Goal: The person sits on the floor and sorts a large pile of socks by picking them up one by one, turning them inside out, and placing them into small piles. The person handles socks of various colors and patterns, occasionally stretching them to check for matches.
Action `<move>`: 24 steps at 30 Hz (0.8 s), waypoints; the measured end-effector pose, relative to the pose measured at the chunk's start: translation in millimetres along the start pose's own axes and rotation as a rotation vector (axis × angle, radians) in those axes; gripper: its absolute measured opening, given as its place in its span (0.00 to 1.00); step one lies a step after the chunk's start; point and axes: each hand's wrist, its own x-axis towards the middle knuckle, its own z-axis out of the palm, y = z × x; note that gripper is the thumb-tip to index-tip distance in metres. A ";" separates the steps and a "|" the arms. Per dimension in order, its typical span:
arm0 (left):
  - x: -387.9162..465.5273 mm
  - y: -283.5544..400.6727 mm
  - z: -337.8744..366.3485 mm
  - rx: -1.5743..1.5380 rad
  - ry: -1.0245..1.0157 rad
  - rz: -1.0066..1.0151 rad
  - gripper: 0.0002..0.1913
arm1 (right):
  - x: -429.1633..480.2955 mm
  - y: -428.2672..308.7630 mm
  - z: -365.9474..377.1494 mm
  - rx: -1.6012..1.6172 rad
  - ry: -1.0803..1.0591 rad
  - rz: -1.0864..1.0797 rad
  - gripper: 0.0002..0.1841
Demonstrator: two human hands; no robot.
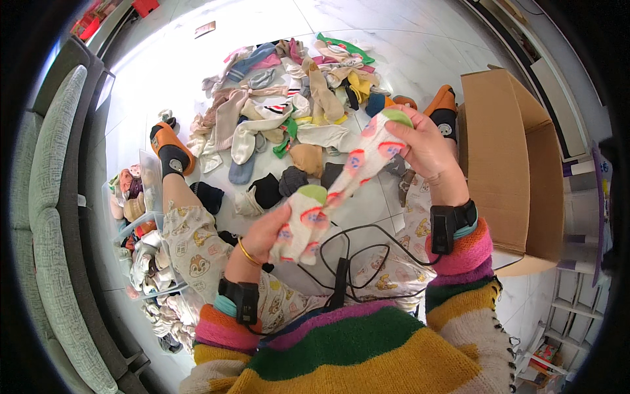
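Two white patterned socks with green toes and pink-and-blue motifs are in my hands, held above the floor between my legs. My left hand (263,231) grips one white sock (300,224), which looks folded or bunched. From my right hand (427,143), the other white sock (366,152) stretches down to the left, its toe end pinched between thumb and fingers. The socks meet near the middle; whether they are joined there I cannot tell. Beyond them spreads a pile of loose socks (266,113). Several rolled socks (294,181) lie closer to me.
Clear plastic bins (162,221) with socks stand by my left leg, near a grey sofa (64,197). An open cardboard box (497,162) stands at my right. A black cable (374,231) loops between my wrists. A phone-like object (205,29) lies on the far tiles.
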 end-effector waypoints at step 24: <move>-7.7 -4.8 -19.0 -0.401 -0.009 0.621 0.21 | 8.9 -15.3 -15.5 0.111 0.250 -0.082 0.13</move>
